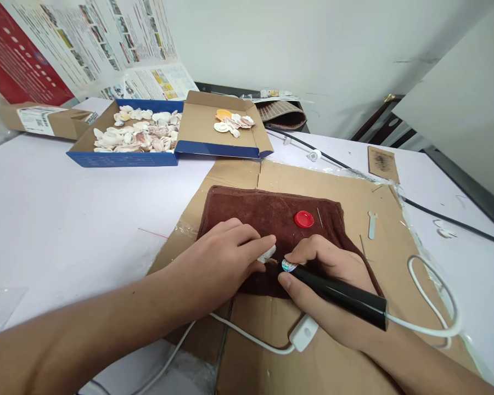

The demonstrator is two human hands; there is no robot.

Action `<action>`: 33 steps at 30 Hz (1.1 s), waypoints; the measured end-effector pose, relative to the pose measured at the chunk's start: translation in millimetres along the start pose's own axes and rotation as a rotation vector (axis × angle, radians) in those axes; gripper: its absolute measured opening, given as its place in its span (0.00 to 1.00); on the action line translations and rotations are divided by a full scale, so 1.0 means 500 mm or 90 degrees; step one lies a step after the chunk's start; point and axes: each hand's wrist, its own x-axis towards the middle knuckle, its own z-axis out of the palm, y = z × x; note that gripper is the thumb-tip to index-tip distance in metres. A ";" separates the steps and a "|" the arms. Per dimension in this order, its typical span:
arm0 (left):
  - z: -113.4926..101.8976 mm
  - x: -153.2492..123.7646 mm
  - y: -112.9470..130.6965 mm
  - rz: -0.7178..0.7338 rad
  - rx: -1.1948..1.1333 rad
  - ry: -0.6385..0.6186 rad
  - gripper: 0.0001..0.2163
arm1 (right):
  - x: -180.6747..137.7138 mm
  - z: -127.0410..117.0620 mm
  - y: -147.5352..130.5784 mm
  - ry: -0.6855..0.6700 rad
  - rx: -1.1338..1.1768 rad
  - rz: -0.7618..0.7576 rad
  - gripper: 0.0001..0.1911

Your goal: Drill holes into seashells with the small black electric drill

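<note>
My left hand [230,258] pinches a small white seashell [267,254] over a folded brown cloth [247,206]. In my right hand [333,269] is a black pen-shaped electric rotary tool [341,295], its front end pointing left at the shell. A thin bit seems to reach the shell's edge; whether it touches I cannot tell. From the tool's back end runs a white cord [424,331]. A red round cap [303,219] and a thin metal pin [320,217] lie on the cloth beyond my hands.
Flattened cardboard [296,178] lies under the cloth. On it rest a small wrench [371,225] and, near me, a white inline switch [303,332]. Behind stands a blue box [123,159] of seashells, with several shells [234,124] on its lid. A black cable [333,158] crosses the table.
</note>
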 end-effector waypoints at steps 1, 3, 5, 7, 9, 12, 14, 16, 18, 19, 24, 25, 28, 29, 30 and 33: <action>-0.001 0.000 0.000 -0.001 -0.005 -0.004 0.14 | 0.000 -0.001 -0.001 -0.004 -0.010 -0.003 0.07; -0.004 0.001 -0.001 -0.010 -0.020 -0.012 0.15 | 0.002 -0.005 -0.004 -0.014 -0.027 -0.009 0.07; -0.006 0.000 -0.001 -0.019 -0.040 -0.014 0.15 | 0.005 -0.008 -0.007 -0.023 -0.033 -0.014 0.07; -0.008 -0.001 -0.001 -0.025 -0.056 -0.013 0.14 | 0.005 -0.008 -0.006 -0.028 -0.031 -0.020 0.07; -0.009 -0.001 -0.001 -0.026 -0.062 -0.017 0.15 | 0.002 -0.005 -0.001 -0.022 -0.029 -0.036 0.07; -0.011 -0.002 -0.001 -0.031 -0.063 -0.030 0.16 | -0.005 0.002 0.011 -0.004 -0.031 -0.061 0.07; -0.012 -0.003 0.000 -0.035 -0.060 -0.033 0.17 | -0.008 0.006 0.014 -0.005 -0.038 -0.063 0.07; -0.012 -0.003 0.001 -0.034 -0.054 -0.031 0.17 | -0.006 0.006 0.010 -0.003 -0.042 -0.060 0.07; -0.011 -0.003 0.001 -0.027 -0.048 -0.028 0.16 | -0.002 0.003 0.002 -0.005 -0.045 -0.054 0.07; -0.011 -0.003 0.001 -0.023 -0.047 -0.027 0.16 | 0.001 0.001 -0.003 -0.010 -0.048 -0.052 0.07; -0.008 -0.003 0.002 -0.008 -0.044 -0.021 0.14 | 0.008 -0.007 -0.015 -0.032 -0.062 -0.056 0.08; -0.008 -0.003 0.002 -0.007 -0.042 -0.019 0.14 | 0.008 -0.007 -0.015 -0.031 -0.065 -0.059 0.08; -0.009 -0.002 0.003 -0.007 -0.038 -0.019 0.13 | 0.007 -0.003 -0.014 -0.030 -0.069 -0.064 0.08; -0.009 -0.002 0.003 -0.007 -0.037 -0.020 0.13 | 0.008 -0.001 -0.015 -0.030 -0.068 -0.063 0.08; -0.009 -0.002 0.003 -0.008 -0.037 -0.021 0.13 | 0.008 -0.001 -0.016 -0.032 -0.066 -0.060 0.08; -0.008 -0.003 0.003 -0.010 -0.034 -0.024 0.12 | 0.009 -0.001 -0.021 -0.032 -0.073 -0.055 0.07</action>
